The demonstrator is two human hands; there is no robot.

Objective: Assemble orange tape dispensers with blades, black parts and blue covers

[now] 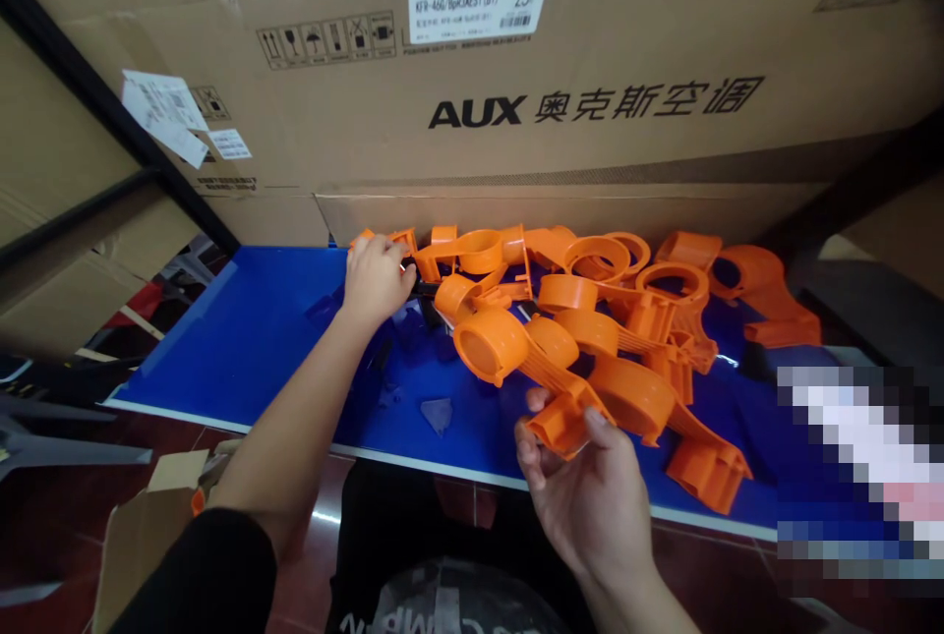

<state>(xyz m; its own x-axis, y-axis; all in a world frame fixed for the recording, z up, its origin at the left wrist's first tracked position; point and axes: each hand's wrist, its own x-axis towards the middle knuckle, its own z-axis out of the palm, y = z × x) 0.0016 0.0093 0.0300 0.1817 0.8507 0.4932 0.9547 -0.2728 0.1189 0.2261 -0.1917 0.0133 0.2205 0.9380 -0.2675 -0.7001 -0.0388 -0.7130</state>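
Head view: right hand [594, 496] grips an orange ring-ended holder [550, 378] over the near side of the bench [251, 339]. Left hand [375, 278] curls far left at the orange pile [567, 293], grip impossible to tell.

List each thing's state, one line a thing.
Held orange tape dispenser: no tape on its ring
Right hand: closed around that dispenser's end
Other orange tape dispensers: heaped, no tape visible
Left hand: fingers bent at heap's left; grip unclear
Triangular piece: lying on blue tabletop
AUX air-conditioner carton: upright
Lower-left carton: open
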